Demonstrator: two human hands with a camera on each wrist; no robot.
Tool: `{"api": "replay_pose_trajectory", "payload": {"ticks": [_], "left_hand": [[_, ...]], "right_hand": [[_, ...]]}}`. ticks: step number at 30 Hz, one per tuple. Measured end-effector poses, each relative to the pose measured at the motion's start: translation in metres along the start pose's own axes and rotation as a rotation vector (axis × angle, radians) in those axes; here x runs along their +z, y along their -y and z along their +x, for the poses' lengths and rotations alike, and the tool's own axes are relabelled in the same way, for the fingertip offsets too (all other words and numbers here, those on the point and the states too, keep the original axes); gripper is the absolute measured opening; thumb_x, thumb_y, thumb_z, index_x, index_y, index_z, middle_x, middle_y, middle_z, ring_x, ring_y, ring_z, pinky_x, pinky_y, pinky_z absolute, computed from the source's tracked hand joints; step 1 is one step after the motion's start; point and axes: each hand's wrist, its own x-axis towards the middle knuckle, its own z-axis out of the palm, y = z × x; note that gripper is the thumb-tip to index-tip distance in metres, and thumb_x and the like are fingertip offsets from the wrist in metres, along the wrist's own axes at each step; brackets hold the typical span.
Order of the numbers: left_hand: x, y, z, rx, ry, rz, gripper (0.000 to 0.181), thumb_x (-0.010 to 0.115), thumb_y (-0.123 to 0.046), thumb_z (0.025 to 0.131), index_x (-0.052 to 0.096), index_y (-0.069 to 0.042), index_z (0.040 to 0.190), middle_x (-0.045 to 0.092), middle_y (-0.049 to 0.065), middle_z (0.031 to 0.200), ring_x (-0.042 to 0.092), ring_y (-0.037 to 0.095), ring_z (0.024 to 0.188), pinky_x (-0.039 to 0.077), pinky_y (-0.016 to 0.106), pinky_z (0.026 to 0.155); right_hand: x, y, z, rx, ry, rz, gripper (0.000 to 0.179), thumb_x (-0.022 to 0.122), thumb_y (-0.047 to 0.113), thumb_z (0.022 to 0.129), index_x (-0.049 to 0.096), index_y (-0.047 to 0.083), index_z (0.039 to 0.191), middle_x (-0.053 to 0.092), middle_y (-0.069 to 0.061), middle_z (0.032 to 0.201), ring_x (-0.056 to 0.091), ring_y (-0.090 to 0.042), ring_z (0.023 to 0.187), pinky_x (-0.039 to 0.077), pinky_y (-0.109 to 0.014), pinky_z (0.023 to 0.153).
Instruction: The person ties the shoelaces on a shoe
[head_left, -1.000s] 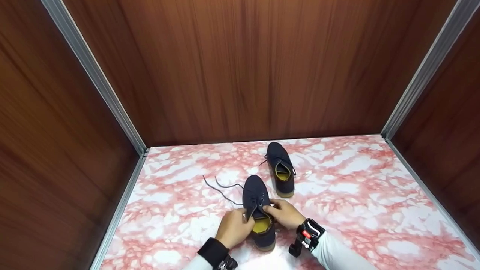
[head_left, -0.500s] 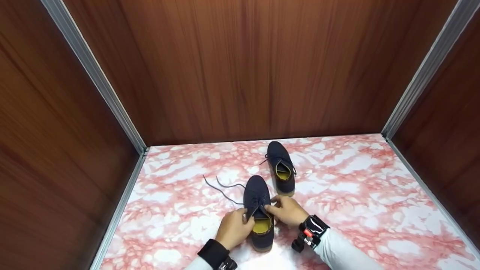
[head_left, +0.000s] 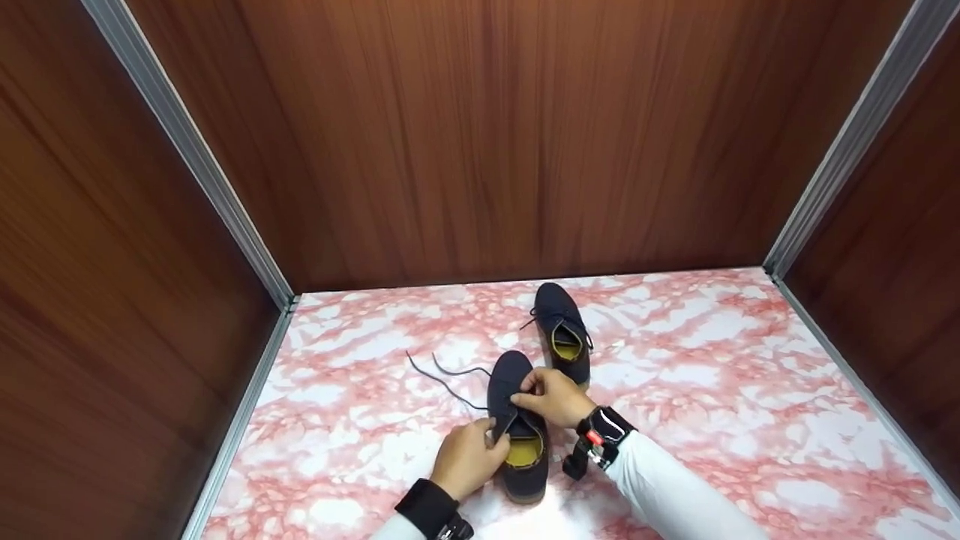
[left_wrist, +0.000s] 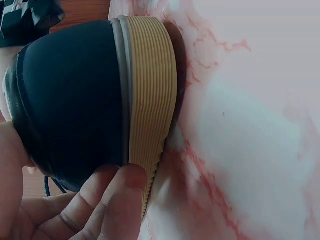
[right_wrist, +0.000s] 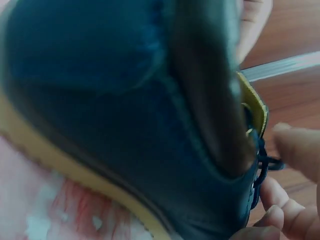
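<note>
A navy lace-up shoe (head_left: 512,375) with a yellow insole stands on the floor, toe pointing away from me. My left hand (head_left: 469,454) grips its left side, thumb at the opening and fingers along the outer wall. In the left wrist view, fingertips (left_wrist: 131,180) lie against the ribbed tan sole (left_wrist: 152,75). My right hand (head_left: 559,397) is over the laced front, thumb and forefinger bent near the eyelets. In the right wrist view, the shoelace (right_wrist: 261,165) lies between thumb and fingers, which stand apart. Two loose lace ends (head_left: 448,388) trail to the left.
A matching navy shoe (head_left: 553,301) with tied laces stands farther back on the right, just beyond my right hand. Red-and-white marbled flooring (head_left: 697,390) lies all round. Brown wood-grain panels (head_left: 480,150) with metal corner strips (head_left: 847,135) enclose the back and sides.
My right hand has moved from the shoe's right edge up and left over its laces. The left hand keeps its grip, and the shoe has turned slightly.
</note>
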Motion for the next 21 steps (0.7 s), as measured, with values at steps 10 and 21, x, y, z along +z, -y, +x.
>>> {"api": "replay_pose_trajectory", "payload": {"ticks": [10,21], "left_hand": [[0.002,0.000,-0.001,0.004,-0.019,0.041,0.039,0.072,-0.034,0.090,0.079,-0.005,0.115,0.079,0.006,0.086,0.069,0.011,0.069,0.055,0.031,0.063],[-0.009,0.011,0.011,-0.147,0.128,-0.217,0.058,0.060,-0.060,0.100,0.078,-0.007,0.114,0.072,-0.004,0.070,0.060,0.008,0.047,0.054,0.029,0.057]], "right_hand": [[-0.008,0.010,0.004,-0.012,0.088,0.145,0.017,0.070,0.016,0.093,0.062,0.008,0.081,0.050,0.008,0.071,0.046,-0.004,0.063,0.038,-0.018,0.058],[-0.042,0.027,0.003,0.065,0.082,0.385,0.027,0.066,0.021,0.101,0.062,-0.005,0.093,0.043,0.010,0.062,0.040,-0.005,0.051,0.033,-0.019,0.049]]}}
